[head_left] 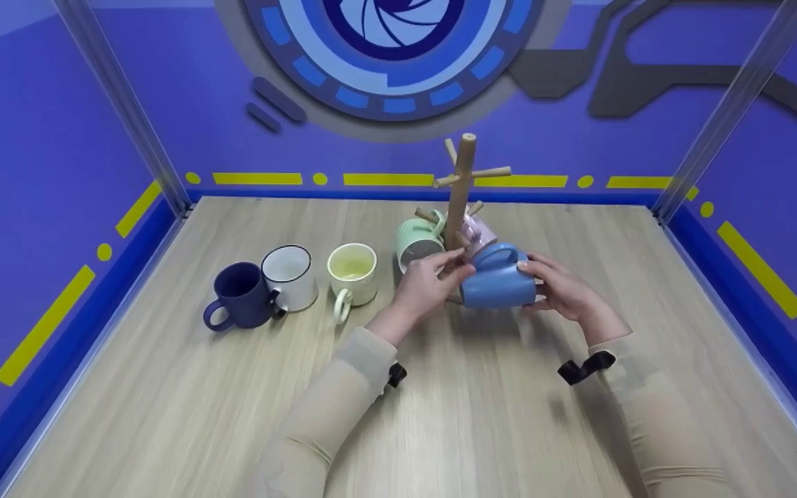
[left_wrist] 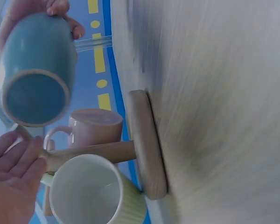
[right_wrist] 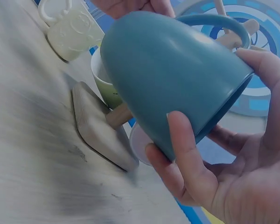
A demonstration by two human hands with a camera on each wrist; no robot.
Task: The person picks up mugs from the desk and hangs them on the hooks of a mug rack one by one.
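My right hand (head_left: 568, 290) grips a blue mug (head_left: 499, 287) around its rim end, thumb near the handle. The mug lies on its side in the air, handle upward, base toward the left. Beside that base, my left hand (head_left: 423, 290) reaches to a lower front peg of the wooden mug rack (head_left: 459, 200). Its fingers (left_wrist: 18, 161) look fairly straight in the left wrist view and appear to touch the peg. A pale green mug (head_left: 410, 235) and a pink mug (head_left: 485, 236) hang on the rack's lower pegs. The blue mug's handle is close to the rack.
Left of the rack, a pale yellow mug (head_left: 364, 287), a white mug with a dark rim (head_left: 295, 287) and a navy mug (head_left: 250, 304) stand upright on the wooden table (head_left: 184, 415). Purple panels (head_left: 343, 152) border the back and sides.
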